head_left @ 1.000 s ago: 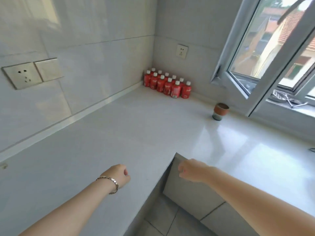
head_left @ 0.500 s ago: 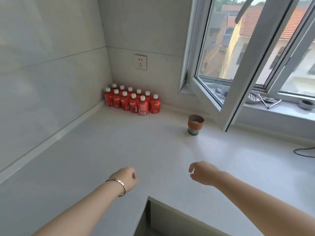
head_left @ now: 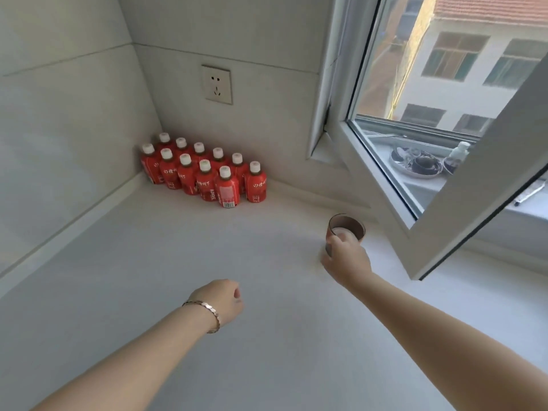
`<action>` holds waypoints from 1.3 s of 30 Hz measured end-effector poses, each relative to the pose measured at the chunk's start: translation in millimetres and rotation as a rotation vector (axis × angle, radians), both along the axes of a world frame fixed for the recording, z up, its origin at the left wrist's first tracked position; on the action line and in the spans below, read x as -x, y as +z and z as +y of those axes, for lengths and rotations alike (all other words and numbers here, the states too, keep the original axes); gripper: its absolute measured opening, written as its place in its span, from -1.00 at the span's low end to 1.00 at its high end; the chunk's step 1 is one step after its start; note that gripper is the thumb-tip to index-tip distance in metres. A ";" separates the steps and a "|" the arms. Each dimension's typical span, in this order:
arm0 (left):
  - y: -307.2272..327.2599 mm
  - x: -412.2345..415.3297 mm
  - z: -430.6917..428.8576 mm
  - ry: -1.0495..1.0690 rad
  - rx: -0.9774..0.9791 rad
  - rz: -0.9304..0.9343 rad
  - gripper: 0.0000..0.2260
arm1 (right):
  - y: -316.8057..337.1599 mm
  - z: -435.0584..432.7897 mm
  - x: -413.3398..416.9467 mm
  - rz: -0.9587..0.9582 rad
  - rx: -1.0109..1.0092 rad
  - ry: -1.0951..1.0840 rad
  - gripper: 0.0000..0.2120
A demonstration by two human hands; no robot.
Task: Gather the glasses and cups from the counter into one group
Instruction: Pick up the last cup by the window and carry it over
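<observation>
A small brown cup [head_left: 348,226] with a reddish band stands on the white counter [head_left: 184,262], close under the open window sash. My right hand [head_left: 345,258] is wrapped around its near side, fingers closed on the cup. My left hand [head_left: 221,301], with a bracelet on the wrist, hovers over the middle of the counter in a loose fist, holding nothing. No other cup or glass shows in this view.
Several red bottles [head_left: 204,178] with white caps stand packed in the far corner. An open window sash [head_left: 439,221] juts over the counter just right of the cup. A wall socket [head_left: 217,84] sits above the bottles. Dishes [head_left: 421,163] lie on the outer sill.
The view has swung right and closer to the corner. My right hand has reached forward and closed on the brown cup. My left hand stays in a fist.
</observation>
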State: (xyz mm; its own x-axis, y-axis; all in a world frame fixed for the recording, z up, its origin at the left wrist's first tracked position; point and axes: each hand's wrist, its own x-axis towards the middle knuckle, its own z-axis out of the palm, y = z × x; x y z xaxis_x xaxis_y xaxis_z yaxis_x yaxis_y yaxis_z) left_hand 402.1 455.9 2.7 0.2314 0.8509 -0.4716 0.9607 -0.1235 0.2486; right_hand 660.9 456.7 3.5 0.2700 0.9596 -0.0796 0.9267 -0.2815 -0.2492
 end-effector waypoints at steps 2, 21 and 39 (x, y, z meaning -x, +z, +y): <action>-8.0 -7.2 14.2 0.046 0.031 -0.012 -0.79 | -5.0 38.4 -16.5 -0.018 -0.015 -0.015 -0.63; -54.6 -21.5 21.2 0.271 0.084 -0.042 -0.93 | -53.0 98.9 -54.2 -0.003 0.194 -0.166 -0.25; -5.2 192.5 -266.2 0.942 0.001 -0.028 -0.83 | 24.4 -96.4 232.0 0.048 0.113 1.021 -0.27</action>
